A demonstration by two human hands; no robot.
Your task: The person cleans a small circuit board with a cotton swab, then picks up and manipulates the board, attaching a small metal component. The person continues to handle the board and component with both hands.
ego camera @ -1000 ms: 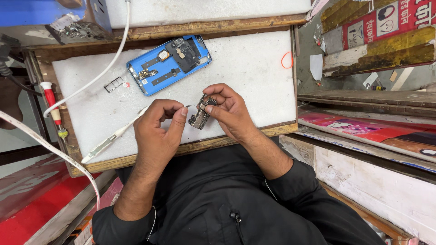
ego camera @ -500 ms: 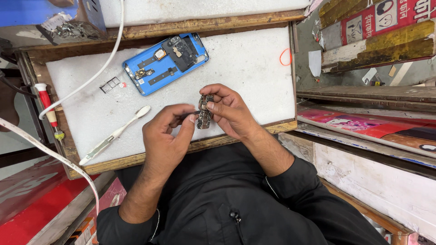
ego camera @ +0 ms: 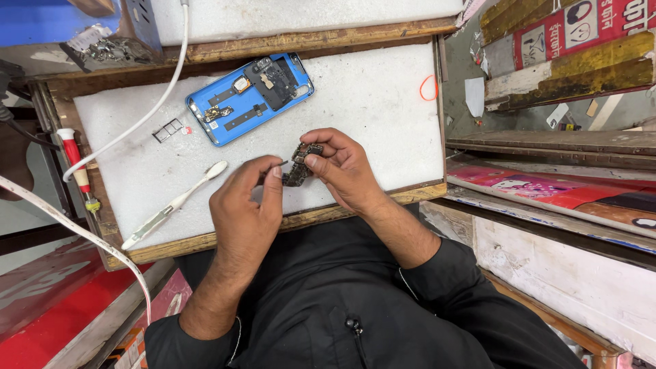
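I'm at a small phone-repair bench in a workshop. A white foam work pad (ego camera: 369, 102) in a rough wooden frame (ego camera: 301, 220) fills the middle of the frame. An opened blue phone body (ego camera: 249, 97) lies at upper centre, a red-handled screwdriver (ego camera: 77, 169) at the left edge, a white cleaning brush (ego camera: 174, 204) at lower left.

I am holding a small circuit board (ego camera: 301, 164) in my fingers (ego camera: 316, 161) over the near edge of the table (ego camera: 383, 102). Behind it an opened phone (ego camera: 249, 97) is lying; a toothbrush (ego camera: 174, 203) and a card tray (ego camera: 169, 130) are lying to its left.
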